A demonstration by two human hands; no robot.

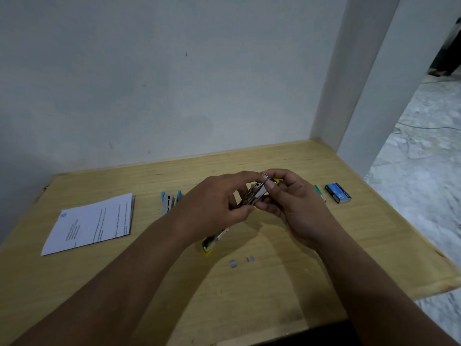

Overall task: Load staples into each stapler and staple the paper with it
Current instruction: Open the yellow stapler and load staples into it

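Yellow stapler (252, 196): held above the wooden table (287, 258), opened out, its metal staple channel exposed between both hands. The left hand (214, 203) grips the metal body, thumb underneath and fingers curled over the top. The right hand (287, 203) pinches the far end of the channel, thumb and forefinger clamped on the metal, remaining fingers curled beneath it. A yellow tip shows just beyond the right fingertips. Below the left fingers, a metal and yellow part (214, 242) lies toward the table; whether it rests on the surface or hangs clear cannot be told, nor whether it is joined to the held piece.

Two small blocks of staples (240, 261) lie on the table nearer the person than both hands, apart from each other and untouched.

A blue stapler (171, 201) lies on the table just left of the left hand's knuckles, partly hidden by them. A green stapler (320, 192) lies just right of the right hand, only its end visible. A blue staple box (338, 192) sits further right, near the green stapler.

The paper (92, 222), a printed stack, lies flat well left of the left hand, untouched
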